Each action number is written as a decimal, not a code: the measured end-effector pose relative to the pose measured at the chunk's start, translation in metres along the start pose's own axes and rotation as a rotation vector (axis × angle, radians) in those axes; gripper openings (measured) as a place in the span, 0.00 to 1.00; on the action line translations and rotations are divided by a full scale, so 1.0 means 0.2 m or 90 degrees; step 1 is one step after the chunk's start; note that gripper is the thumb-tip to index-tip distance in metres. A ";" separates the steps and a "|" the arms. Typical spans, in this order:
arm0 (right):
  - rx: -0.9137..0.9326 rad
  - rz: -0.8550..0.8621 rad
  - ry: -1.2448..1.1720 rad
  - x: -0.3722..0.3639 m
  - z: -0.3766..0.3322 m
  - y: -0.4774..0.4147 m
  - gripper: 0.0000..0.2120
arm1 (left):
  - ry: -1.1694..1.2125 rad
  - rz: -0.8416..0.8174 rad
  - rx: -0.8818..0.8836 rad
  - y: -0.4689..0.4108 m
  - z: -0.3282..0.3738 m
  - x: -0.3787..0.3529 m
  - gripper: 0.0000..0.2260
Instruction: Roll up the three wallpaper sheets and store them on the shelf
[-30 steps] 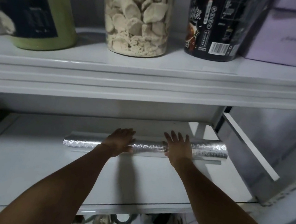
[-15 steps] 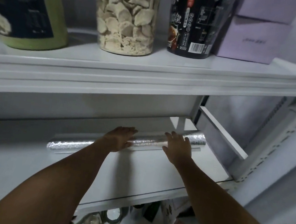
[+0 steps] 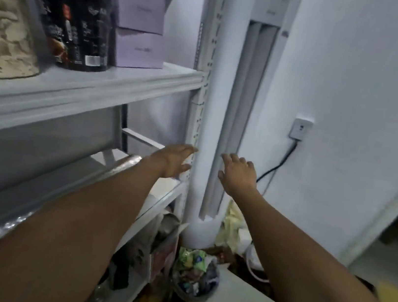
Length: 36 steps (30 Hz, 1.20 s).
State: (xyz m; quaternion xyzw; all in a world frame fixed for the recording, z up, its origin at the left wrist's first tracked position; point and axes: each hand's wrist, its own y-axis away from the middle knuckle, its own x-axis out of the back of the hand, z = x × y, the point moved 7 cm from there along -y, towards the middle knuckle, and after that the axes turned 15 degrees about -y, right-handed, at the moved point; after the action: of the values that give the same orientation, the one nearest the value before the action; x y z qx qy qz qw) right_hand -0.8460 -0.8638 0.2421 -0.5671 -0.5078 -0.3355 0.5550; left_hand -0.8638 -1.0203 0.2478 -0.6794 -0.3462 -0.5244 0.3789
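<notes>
Left hand (image 3: 173,160) and right hand (image 3: 238,177) hang open, holding nothing; I see one silver roll (image 3: 127,163) lying on the shelf (image 3: 161,188); other sheets unseen.

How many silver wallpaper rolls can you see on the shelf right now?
1: the silver wallpaper roll lies on the middle shelf, partly behind the left forearm; others could be hidden.

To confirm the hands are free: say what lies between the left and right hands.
Head view: only the white column shows between the left hand and the right hand, behind them; both hands are empty.
</notes>
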 end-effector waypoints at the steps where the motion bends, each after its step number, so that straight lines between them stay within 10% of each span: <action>1: -0.027 0.010 0.005 0.07 0.08 0.07 0.23 | -0.006 0.015 -0.032 -0.04 0.11 0.05 0.25; 20: -0.430 0.173 0.115 1.36 1.19 1.73 0.23 | -0.007 0.071 -0.388 0.15 2.06 1.02 0.26; 36: -0.532 0.169 0.165 1.72 1.26 2.88 0.22 | 0.037 0.091 -0.424 0.92 2.81 1.29 0.26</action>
State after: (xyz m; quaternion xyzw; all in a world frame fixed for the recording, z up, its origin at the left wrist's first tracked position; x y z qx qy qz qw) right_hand -0.2565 -0.4733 0.3608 -0.7558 -0.1786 -0.5056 0.3758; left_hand -0.3978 -0.5954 0.3803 -0.7732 -0.0965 -0.6000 0.1813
